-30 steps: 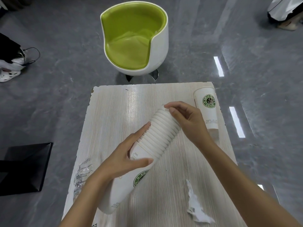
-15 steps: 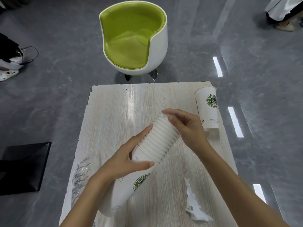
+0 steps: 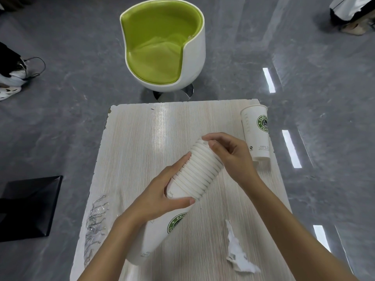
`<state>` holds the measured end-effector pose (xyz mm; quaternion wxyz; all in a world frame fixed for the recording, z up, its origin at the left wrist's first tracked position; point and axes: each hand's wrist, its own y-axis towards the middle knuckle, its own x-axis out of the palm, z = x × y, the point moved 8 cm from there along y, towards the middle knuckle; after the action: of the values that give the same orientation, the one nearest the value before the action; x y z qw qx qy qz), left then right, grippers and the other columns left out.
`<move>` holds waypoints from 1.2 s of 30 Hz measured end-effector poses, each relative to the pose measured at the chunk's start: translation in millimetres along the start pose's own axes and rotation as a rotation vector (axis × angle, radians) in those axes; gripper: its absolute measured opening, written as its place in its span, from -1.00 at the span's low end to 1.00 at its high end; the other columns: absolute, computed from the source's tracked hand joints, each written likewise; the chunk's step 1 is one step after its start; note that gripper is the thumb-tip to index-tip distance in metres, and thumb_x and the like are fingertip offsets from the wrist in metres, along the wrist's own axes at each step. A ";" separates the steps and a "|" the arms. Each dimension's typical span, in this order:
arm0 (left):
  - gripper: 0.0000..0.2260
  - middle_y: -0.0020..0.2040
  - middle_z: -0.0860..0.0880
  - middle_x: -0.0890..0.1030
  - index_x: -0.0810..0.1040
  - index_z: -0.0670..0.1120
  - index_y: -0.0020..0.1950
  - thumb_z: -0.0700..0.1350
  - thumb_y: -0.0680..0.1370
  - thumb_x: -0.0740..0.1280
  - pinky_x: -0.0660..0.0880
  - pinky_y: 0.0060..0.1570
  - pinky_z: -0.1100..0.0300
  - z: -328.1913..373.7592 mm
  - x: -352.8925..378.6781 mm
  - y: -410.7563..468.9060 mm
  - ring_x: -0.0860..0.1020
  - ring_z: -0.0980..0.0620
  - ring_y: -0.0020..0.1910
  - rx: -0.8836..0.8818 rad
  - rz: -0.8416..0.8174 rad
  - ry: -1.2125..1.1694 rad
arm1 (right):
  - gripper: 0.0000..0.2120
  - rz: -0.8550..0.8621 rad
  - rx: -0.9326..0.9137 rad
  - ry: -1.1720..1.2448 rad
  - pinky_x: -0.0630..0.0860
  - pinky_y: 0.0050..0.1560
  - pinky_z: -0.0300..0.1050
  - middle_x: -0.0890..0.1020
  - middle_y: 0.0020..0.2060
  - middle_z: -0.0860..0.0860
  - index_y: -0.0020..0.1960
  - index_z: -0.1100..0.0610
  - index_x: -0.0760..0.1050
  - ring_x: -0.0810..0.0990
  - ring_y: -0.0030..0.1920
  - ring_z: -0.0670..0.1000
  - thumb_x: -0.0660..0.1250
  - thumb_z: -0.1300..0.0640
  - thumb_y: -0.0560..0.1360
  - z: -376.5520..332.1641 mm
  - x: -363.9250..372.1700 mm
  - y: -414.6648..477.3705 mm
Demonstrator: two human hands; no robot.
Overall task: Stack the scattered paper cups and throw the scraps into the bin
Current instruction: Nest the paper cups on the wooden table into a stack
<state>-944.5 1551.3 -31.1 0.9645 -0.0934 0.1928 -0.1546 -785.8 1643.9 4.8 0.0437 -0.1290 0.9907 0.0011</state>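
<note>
A long stack of white paper cups (image 3: 194, 171) with a green logo lies tilted above the wooden table (image 3: 142, 138), its rims pointing up and away. My left hand (image 3: 162, 195) grips the stack around its middle, thumb across the front. My right hand (image 3: 229, 153) curls over the stack's top rims. One single cup (image 3: 256, 131) stands upright at the table's right edge. A torn white paper scrap (image 3: 238, 254) lies on the near right of the table. A crumpled clear plastic wrapper (image 3: 96, 224) lies along the near left edge.
A green and white tub chair (image 3: 162, 45) stands on the grey floor beyond the table. A black square bin (image 3: 28, 205) sits on the floor to the left. Other people's feet show at far left (image 3: 10, 82) and top right (image 3: 353, 15).
Both hands stay on the stack; it and my right hand have shifted slightly down and nearer. The camera has dipped a little, so the lone cup sits lower in view.
</note>
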 end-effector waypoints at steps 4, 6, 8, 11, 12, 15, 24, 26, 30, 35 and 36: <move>-0.17 0.48 0.31 0.28 0.14 0.37 0.51 0.09 0.36 0.52 0.25 0.44 0.15 2.4 5.2 5.5 0.28 0.25 0.46 0.004 -0.011 -0.013 | -0.82 -0.029 -0.005 -0.020 0.52 0.01 -0.26 0.67 -0.08 -0.06 -0.03 0.06 0.61 0.61 -0.01 -0.08 0.28 0.29 0.54 -0.2 -8.1 4.0; -0.17 0.47 0.33 0.28 0.14 0.39 0.50 0.09 0.36 0.52 0.26 0.44 0.16 1.9 6.8 8.3 0.28 0.28 0.46 -0.002 -0.015 -0.017 | -0.84 -0.031 -0.006 -0.036 0.52 -0.01 -0.25 0.67 -0.08 -0.04 -0.03 0.08 0.61 0.60 -0.03 -0.07 0.29 0.28 0.53 -0.4 -14.4 7.2; -0.17 0.47 0.33 0.29 0.14 0.42 0.49 0.09 0.35 0.53 0.26 0.46 0.13 -0.3 7.6 11.2 0.28 0.29 0.45 -0.018 -0.015 -0.026 | -0.86 -0.018 -0.005 -0.051 0.52 -0.02 -0.29 0.66 -0.10 -0.05 -0.01 0.12 0.60 0.60 -0.07 -0.11 0.31 0.28 0.52 0.6 -23.8 12.6; -0.17 0.47 0.35 0.28 0.14 0.44 0.47 0.10 0.35 0.53 0.24 0.47 0.13 -2.8 8.6 15.9 0.27 0.31 0.45 -0.035 -0.015 -0.036 | -0.88 0.012 0.004 -0.084 0.53 -0.09 -0.30 0.66 -0.19 -0.03 0.00 0.16 0.60 0.59 -0.20 -0.14 0.31 0.27 0.52 6.4 -40.8 23.1; -0.17 0.47 0.36 0.28 0.14 0.44 0.47 0.10 0.35 0.53 0.23 0.47 0.14 -3.1 9.2 17.9 0.26 0.32 0.45 -0.037 -0.017 -0.040 | -0.88 0.021 0.009 -0.088 0.53 -0.11 -0.29 0.65 -0.22 0.00 0.01 0.17 0.60 0.59 -0.24 -0.13 0.31 0.27 0.53 9.5 -46.6 27.0; -0.17 0.47 0.39 0.25 0.14 0.43 0.47 0.10 0.35 0.52 0.22 0.46 0.18 -2.9 11.0 25.4 0.25 0.33 0.46 -0.038 -0.021 -0.053 | -0.88 0.047 0.015 -0.148 0.53 -0.15 -0.29 0.65 -0.23 0.02 -0.01 0.15 0.60 0.60 -0.27 -0.12 0.30 0.28 0.53 20.0 -63.0 39.1; -0.17 0.45 0.45 0.24 0.15 0.43 0.48 0.14 0.33 0.51 0.25 0.40 0.28 1.4 10.5 53.4 0.24 0.37 0.44 -0.034 -0.030 -0.069 | -0.86 0.108 -0.028 -0.373 0.56 -0.04 -0.11 0.65 -0.22 -0.03 -0.06 0.06 0.60 0.63 -0.19 -0.01 0.31 0.26 0.54 39.9 -110.2 87.2; -0.18 0.44 0.46 0.23 0.13 0.44 0.47 0.15 0.33 0.50 0.28 0.41 0.22 1.8 8.5 58.6 0.26 0.37 0.43 -0.039 -0.030 -0.059 | -0.86 0.122 -0.035 -0.435 0.52 -0.05 -0.18 0.65 -0.20 -0.01 -0.07 0.07 0.59 0.61 -0.18 -0.08 0.30 0.25 0.54 39.2 -120.5 100.7; -0.17 0.45 0.45 0.24 0.13 0.43 0.47 0.16 0.32 0.50 0.32 0.44 0.12 1.4 3.3 66.6 0.27 0.36 0.42 -0.046 -0.023 -0.046 | -0.90 0.132 -0.044 -0.598 0.47 -0.08 -0.31 0.64 -0.13 -0.04 -0.03 0.07 0.61 0.55 -0.15 -0.11 0.32 0.18 0.54 40.4 -136.1 128.0; -0.17 0.43 0.45 0.24 0.13 0.45 0.46 0.18 0.31 0.50 0.34 0.42 0.14 -2.0 -1.5 73.3 0.28 0.36 0.41 -0.049 -0.014 -0.040 | -0.83 0.043 0.012 -0.805 0.31 0.01 -0.27 0.62 0.07 0.05 0.05 0.13 0.62 0.53 0.08 0.00 0.30 0.11 0.55 52.0 -140.7 150.8; -0.18 0.43 0.45 0.24 0.13 0.45 0.46 0.18 0.31 0.49 0.34 0.41 0.16 -2.9 -2.1 74.0 0.28 0.36 0.40 -0.050 -0.012 -0.039 | -0.82 0.021 0.027 -0.827 0.30 0.05 -0.21 0.61 0.10 0.04 0.05 0.11 0.63 0.52 0.12 0.01 0.31 0.09 0.55 54.7 -140.7 153.3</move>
<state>-928.1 1620.8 -50.7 0.9645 -0.1214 0.1772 -0.1535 -684.8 1828.8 -38.8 0.4397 -0.1069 0.8909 0.0401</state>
